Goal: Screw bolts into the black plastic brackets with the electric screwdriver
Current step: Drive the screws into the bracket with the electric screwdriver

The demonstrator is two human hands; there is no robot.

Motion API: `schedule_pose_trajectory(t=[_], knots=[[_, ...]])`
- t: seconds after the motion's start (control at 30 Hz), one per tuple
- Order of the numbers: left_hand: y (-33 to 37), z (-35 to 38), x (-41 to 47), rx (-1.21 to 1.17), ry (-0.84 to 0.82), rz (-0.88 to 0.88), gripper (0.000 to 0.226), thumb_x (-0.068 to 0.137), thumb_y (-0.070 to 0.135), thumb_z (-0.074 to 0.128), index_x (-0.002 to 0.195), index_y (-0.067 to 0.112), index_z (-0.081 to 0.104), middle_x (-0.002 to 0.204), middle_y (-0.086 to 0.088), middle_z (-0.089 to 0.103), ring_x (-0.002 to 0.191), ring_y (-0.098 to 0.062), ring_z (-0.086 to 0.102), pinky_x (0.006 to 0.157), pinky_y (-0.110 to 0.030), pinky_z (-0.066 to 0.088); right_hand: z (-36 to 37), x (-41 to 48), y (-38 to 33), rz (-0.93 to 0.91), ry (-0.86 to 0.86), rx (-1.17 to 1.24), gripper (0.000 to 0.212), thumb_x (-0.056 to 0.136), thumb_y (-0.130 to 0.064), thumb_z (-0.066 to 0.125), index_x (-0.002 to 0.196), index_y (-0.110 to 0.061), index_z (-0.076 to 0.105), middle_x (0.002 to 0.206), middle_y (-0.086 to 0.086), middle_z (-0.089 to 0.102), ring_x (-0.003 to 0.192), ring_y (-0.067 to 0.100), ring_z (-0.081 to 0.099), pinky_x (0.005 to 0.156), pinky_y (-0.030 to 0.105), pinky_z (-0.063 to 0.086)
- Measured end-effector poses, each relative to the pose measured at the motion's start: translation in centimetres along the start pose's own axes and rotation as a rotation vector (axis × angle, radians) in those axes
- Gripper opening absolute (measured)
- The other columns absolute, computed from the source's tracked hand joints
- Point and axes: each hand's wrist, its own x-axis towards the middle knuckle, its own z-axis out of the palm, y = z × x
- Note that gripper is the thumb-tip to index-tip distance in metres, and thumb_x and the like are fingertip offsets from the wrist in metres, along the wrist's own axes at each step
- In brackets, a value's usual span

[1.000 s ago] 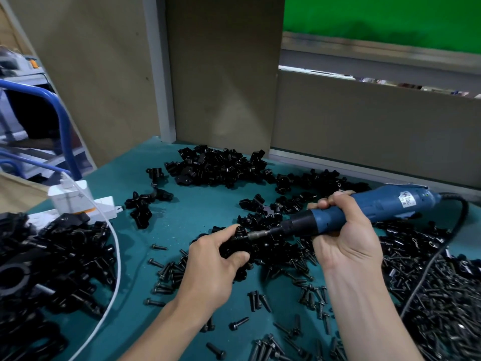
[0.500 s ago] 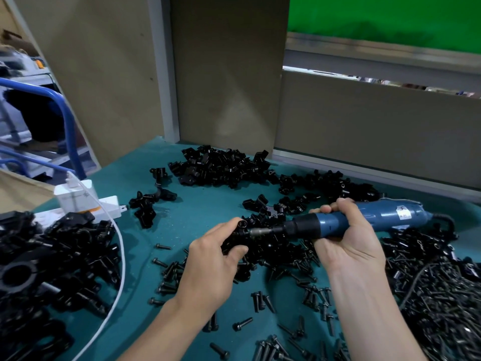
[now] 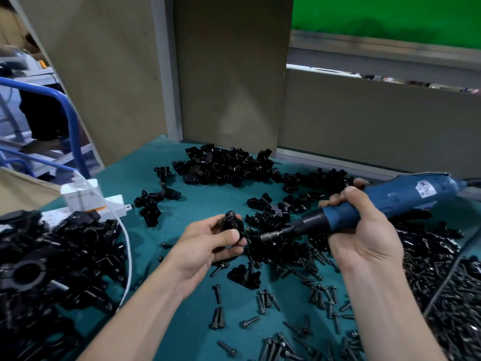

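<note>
Held bracket point(image 3: 232, 223) half hidden by left hand point(image 3: 205, 247), screwdriver cord point(image 3: 473, 182) cut by right edge

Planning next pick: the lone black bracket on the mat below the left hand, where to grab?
Probably pinch the bracket across its two rounded lobes, from above and the near side: it lies flat on the mat, its far edge against the pile.

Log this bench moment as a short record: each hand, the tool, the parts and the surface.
left hand: holds one black bracket
right hand: grips the blue electric screwdriver
bit: points toward the held bracket, with a gap between them
loose bolts: scattered on the teal table, heaped thickly at the right
bracket pile: at the back of the table
power strip: white, at the left edge
</note>
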Motion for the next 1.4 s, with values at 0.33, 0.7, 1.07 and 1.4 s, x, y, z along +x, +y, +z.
schedule_pose_trajectory(t=[0.33, 0.7, 1.07, 1.4], knots=[[-0.1, 0.4, -0.3, 0.027, -0.089, -0.029, 0.045, 0.068, 0.0, 0.078, 0.113, 0.002, 0.075, 0.096, -0.01, 0.079, 0.081, -0.025, 0.075, 0.072, -0.026, 0.062, 0.4, -0.2, 0.4, -0.001, 0.002, 0.053, 0.027, 0.092, 0.008, 0.059, 0.093, -0.019, 0.061, 0.068, -0.001, 0.058, 0.056, 0.013, 0.056, 0.066, 0.028, 0.055], [-0.5, 0.8, -0.8, 0.217, -0.006, 0.009, 0.047, 0.079, -0.016, 0.077, 0.122, 0.002, 0.069, 0.098, -0.016, 0.079, 0.082, -0.027, 0.077, 0.072, -0.023, 0.061, -0.2, 0.0, 1.4, -0.003, -0.002, -0.013, 0.031, 0.087, 0.012, 0.062, 0.092, -0.018, 0.057, 0.073, 0.002, 0.058, 0.056, 0.017, 0.059, 0.065, 0.033, 0.057], [-0.5, 1.2, -1.0, 0.293, 0.011, 0.051, 0.04, 0.076, -0.013, 0.082, 0.096, 0.022, 0.083, 0.098, -0.01, 0.08, 0.088, -0.027, 0.078, 0.076, -0.025, 0.061, -0.7, 0.3, 1.8, 0.047, 0.062, 0.081, 0.037, 0.085, 0.015, 0.062, 0.104, -0.015, 0.052, 0.094, 0.002, 0.057, 0.058, 0.016, 0.056, 0.064, 0.032, 0.054], [-0.6, 1.1, -0.9, 0.27, 0.01, 0.046, 0.04, 0.077, -0.012, 0.082, 0.103, 0.018, 0.08, 0.096, -0.01, 0.081, 0.082, -0.024, 0.077, 0.072, -0.022, 0.06, -0.5, 0.1, 2.0, 0.047, 0.061, 0.093, 0.038, 0.076, 0.013, 0.066, 0.098, -0.015, 0.055, 0.085, 0.003, 0.058, 0.058, 0.016, 0.056, 0.064, 0.032, 0.055]])
